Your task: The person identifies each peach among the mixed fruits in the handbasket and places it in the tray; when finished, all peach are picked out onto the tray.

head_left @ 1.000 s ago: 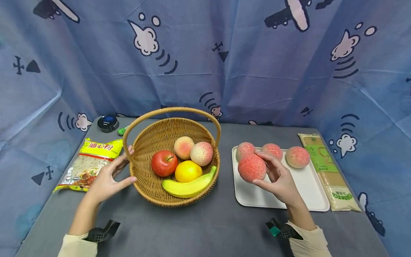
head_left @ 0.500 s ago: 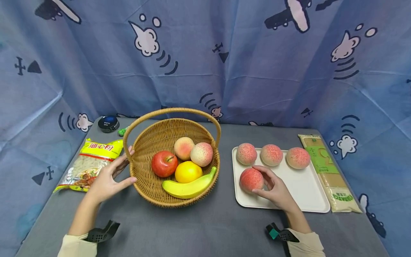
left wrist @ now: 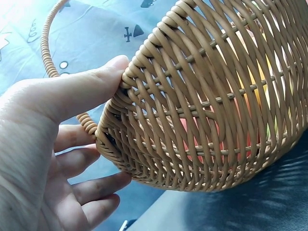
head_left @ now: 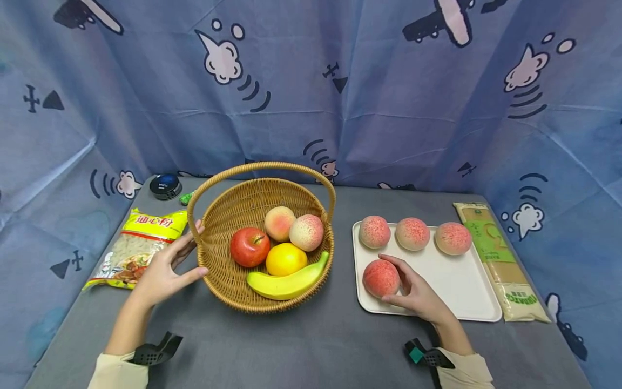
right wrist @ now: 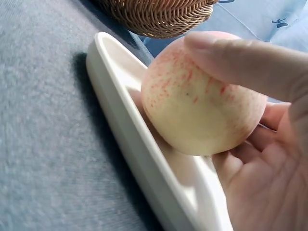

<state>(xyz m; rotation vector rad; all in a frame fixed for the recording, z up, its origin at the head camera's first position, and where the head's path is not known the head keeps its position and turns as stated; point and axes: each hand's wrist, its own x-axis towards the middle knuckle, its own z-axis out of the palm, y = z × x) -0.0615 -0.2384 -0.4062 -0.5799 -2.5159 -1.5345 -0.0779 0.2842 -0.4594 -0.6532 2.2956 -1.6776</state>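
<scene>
A wicker basket (head_left: 264, 308) with a tall arched handle stands left of centre, holding a red apple (head_left: 250, 247), an orange (head_left: 285, 259), a banana (head_left: 288, 281) and two peaches, one of them pale and speckled (head_left: 306, 233). At its left side my left hand (head_left: 162, 270) holds the rim; in the left wrist view the thumb (left wrist: 91, 89) is on the rim and the fingers reach the side by the handle's base. My right hand (head_left: 420, 292) grips a red peach (head_left: 381, 278) between thumb and fingers, low over the front left of the white tray (head_left: 452, 292).
Three more peaches line the tray's back edge, the rightmost peach (head_left: 453, 238) near its corner. A packet with a green label (head_left: 502, 265) lies right of the tray. A yellow pasta bag (head_left: 136, 248) and a dark round tin (head_left: 166, 186) are at the left.
My right hand has lowered the peach toward the front left of the tray, uncovering the peaches behind it. The left hand has stayed at the basket.
</scene>
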